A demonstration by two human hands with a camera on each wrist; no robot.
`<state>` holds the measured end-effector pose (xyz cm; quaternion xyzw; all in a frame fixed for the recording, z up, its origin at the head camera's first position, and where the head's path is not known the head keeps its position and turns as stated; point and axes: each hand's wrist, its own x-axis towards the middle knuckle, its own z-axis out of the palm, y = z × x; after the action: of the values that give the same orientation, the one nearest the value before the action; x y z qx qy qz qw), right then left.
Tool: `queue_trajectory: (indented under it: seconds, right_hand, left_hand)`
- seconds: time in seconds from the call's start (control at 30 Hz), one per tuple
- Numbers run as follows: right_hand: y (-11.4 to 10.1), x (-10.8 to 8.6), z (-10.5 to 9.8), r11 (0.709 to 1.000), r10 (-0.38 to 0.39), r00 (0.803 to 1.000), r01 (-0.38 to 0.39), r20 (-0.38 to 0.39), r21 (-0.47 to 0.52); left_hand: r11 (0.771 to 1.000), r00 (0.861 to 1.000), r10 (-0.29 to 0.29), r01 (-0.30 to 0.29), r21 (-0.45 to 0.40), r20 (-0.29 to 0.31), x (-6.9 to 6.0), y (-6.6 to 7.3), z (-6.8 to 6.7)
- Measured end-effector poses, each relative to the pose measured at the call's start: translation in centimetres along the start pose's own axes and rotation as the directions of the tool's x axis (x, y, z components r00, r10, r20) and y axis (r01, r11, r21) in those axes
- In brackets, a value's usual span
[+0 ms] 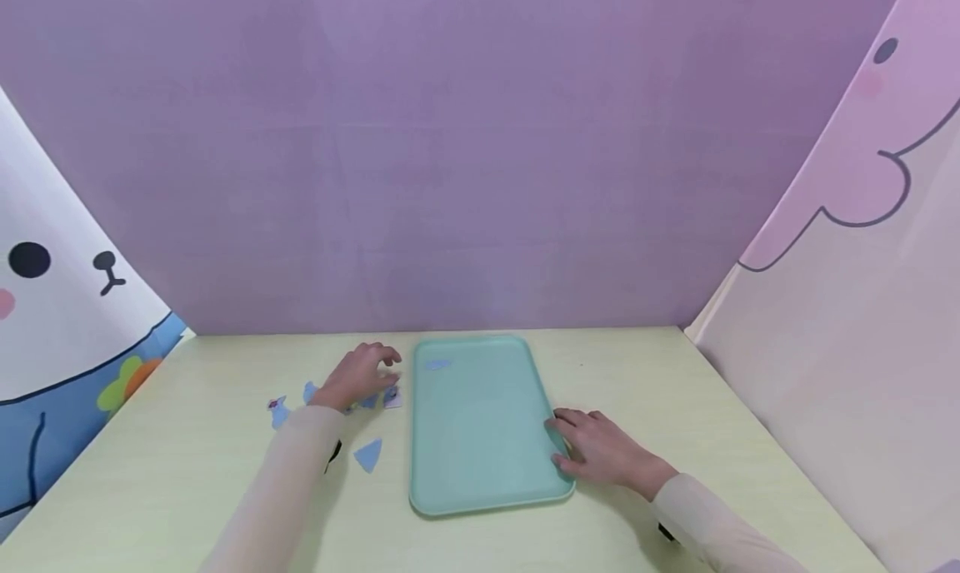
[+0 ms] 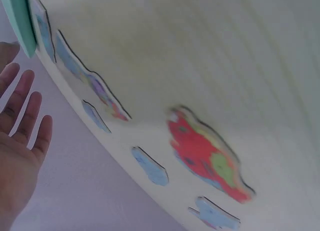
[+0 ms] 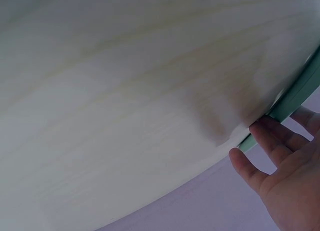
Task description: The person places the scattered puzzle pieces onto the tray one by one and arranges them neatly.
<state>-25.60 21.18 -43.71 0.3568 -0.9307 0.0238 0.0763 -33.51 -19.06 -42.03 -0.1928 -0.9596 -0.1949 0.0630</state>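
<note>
Purple backdrop (image 1: 480, 156): hangs behind the scene, meeting the far edge of the bench.
Pale bench (image 1: 645, 373): spreads before me, carrying the tray and a scatter of flat pieces.
Cartoon panels: a pink-and-white one (image 1: 862, 323) stands to my right, a white-and-blue one (image 1: 60, 323) to my left.
Mint-green tray (image 1: 487, 440): lies flat near the middle of the bench, between my hands.
Pale sleeves: one covers my left forearm (image 1: 277, 490), one my right (image 1: 712, 523).
My right hand (image 1: 603, 452): meets the tray's right rim, fingers apart and loosely bent.
My left hand (image 1: 356, 377): hovers beside the tray's left edge, fingers loose and apart, holding nothing.
Red-and-green piece (image 2: 195, 151): lies on the bench among bluish pieces in the left wrist view.
Triangular blue piece (image 1: 367, 455): lies left of the tray, nearer me.
Small blue piece (image 1: 438, 364): lies inside the tray, near its far left corner.
</note>
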Motion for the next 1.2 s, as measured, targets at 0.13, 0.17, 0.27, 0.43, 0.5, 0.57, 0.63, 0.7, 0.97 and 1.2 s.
queue_trajectory:
  seconds: [0.13, 0.17, 0.27, 0.43, 0.5, 0.57, 0.63, 0.7, 0.97, 1.2]
  right_hand:
    - [0.0, -0.1, -0.1, 1.0, 0.01, 1.0, -0.01, 0.014, 0.011]
    - [0.0, -0.1, -0.1, 1.0, 0.011, 1.0, -0.011, 0.017, 0.013]
    - [0.0, -0.1, -0.1, 1.0, 0.015, 1.0, -0.015, 0.024, 0.016]
    - [0.1, -0.1, 0.0, 1.0, 0.014, 1.0, -0.014, 0.026, 0.015]
    - [0.1, -0.1, 0.0, 1.0, 0.013, 1.0, -0.013, 0.026, 0.015]
    - [0.1, -0.1, -0.1, 1.0, 0.013, 1.0, -0.013, 0.028, 0.017]
    - [0.1, -0.1, -0.1, 1.0, 0.011, 1.0, -0.011, 0.025, 0.018]
    - [0.0, -0.2, -0.2, 1.0, 0.008, 1.0, -0.009, 0.024, 0.015]
    - [-0.2, -0.2, -0.3, 0.999, 0.012, 1.0, -0.012, 0.014, 0.031]
    - [-0.1, -0.1, -0.2, 0.999, 0.005, 1.0, -0.005, -0.006, 0.032]
  left_hand:
    - [1.0, 1.0, 0.009, -0.01, 0.015, 0.029, -0.6, -0.1, -0.1]
    - [1.0, 0.999, 0.014, -0.015, 0.022, 0.035, -0.7, -0.1, 0.0]
    - [0.999, 0.999, 0.034, -0.035, 0.034, 0.039, -1.0, 0.0, 0.1]
    - [0.998, 0.998, 0.053, -0.054, 0.039, 0.029, -1.5, 0.1, 0.1]
    - [0.998, 0.998, 0.059, -0.059, 0.036, 0.027, -1.6, 0.1, 0.2]
    - [0.997, 0.997, 0.067, -0.068, 0.035, 0.028, -1.7, 0.1, 0.2]
    - [0.997, 0.997, 0.069, -0.07, 0.03, 0.03, -1.7, 0.1, 0.4]
    - [0.996, 0.997, 0.076, -0.077, 0.037, 0.034, -1.8, 0.0, 0.5]
    - [0.994, 0.994, 0.102, -0.104, 0.039, 0.037, -2.3, -0.4, 0.9]
    - [0.993, 0.993, 0.11, -0.111, 0.045, 0.031, -2.3, -0.7, 0.8]
